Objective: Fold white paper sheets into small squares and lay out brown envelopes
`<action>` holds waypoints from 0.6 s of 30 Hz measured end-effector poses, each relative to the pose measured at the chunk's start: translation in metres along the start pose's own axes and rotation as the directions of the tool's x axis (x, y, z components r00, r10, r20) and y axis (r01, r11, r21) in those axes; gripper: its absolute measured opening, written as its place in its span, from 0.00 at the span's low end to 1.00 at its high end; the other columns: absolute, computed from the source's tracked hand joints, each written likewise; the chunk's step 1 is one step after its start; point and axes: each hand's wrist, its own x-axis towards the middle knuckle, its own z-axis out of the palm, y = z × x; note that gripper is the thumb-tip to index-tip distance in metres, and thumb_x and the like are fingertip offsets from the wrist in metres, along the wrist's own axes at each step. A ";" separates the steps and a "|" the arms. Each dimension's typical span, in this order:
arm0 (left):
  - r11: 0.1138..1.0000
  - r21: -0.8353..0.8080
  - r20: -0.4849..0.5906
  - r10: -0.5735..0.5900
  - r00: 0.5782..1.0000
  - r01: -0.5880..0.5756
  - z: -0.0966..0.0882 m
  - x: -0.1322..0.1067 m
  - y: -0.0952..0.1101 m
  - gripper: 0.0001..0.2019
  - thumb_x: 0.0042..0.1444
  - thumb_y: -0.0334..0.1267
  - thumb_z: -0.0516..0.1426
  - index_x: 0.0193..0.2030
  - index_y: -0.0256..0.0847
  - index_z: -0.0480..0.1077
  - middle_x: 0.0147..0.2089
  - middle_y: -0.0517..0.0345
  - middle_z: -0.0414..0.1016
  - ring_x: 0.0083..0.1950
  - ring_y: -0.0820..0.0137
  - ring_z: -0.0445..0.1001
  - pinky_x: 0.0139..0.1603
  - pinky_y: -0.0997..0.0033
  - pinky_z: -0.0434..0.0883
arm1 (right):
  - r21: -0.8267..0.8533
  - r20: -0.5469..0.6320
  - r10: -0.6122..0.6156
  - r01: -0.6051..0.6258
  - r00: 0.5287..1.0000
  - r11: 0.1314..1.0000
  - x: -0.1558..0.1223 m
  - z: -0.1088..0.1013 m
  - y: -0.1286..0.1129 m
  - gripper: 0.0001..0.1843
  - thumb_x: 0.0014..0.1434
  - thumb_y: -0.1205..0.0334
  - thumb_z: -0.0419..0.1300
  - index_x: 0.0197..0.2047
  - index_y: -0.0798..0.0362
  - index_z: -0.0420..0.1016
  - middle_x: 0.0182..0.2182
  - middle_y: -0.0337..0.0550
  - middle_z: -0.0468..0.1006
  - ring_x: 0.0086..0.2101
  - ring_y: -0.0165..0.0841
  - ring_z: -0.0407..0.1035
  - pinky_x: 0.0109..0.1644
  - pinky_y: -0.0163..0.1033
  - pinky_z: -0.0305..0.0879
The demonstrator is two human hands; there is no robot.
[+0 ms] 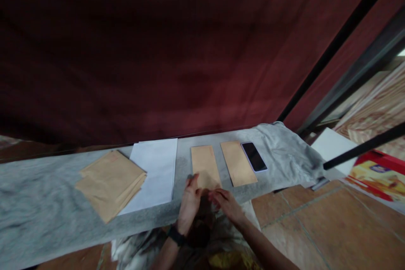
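Note:
A narrow table under a grey cloth (47,202) runs across the view. My left hand (190,200) and my right hand (226,203) meet at its near edge, at the near end of a brown envelope (205,164). The left fingers touch that end of the envelope; the right fingers are curled low beside it. What they hold, if anything, is too dim to make out. A second brown envelope (238,162) lies just to the right, with a dark phone (254,156) beside it.
A stack of brown envelopes (109,181) lies at the left, next to white paper sheets (155,168). A dark red curtain (158,50) hangs behind the table. Black frame bars (332,46) and a red printed box (379,177) stand at the right, over a tiled floor (332,228).

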 end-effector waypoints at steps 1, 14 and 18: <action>0.998 0.063 -0.014 0.023 1.000 -0.022 -0.001 -0.003 0.002 0.29 0.54 0.25 0.51 0.64 0.41 0.66 0.60 0.46 0.72 0.58 0.60 0.74 0.59 0.56 0.73 | -0.160 -0.001 -0.133 0.131 0.991 0.978 0.000 -0.001 -0.001 0.16 0.64 0.52 0.57 0.46 0.52 0.81 0.43 0.48 0.83 0.45 0.42 0.77 0.53 0.50 0.74; 0.802 0.457 0.193 0.334 0.923 -0.386 0.033 0.058 0.015 0.26 0.68 0.39 0.44 0.72 0.41 0.53 0.74 0.48 0.56 0.76 0.59 0.49 0.74 0.45 0.50 | -0.856 0.312 -0.540 0.477 0.782 0.197 -0.006 0.003 0.025 0.33 0.67 0.62 0.55 0.72 0.57 0.54 0.67 0.55 0.63 0.67 0.44 0.55 0.69 0.57 0.58; 0.800 0.479 0.209 0.296 0.932 -0.361 0.045 0.102 0.018 0.29 0.67 0.40 0.45 0.74 0.40 0.51 0.75 0.48 0.55 0.77 0.59 0.47 0.75 0.45 0.44 | -0.849 0.330 -0.525 0.490 0.784 0.197 -0.007 0.003 0.018 0.37 0.67 0.62 0.55 0.74 0.55 0.46 0.70 0.54 0.58 0.68 0.44 0.52 0.69 0.59 0.58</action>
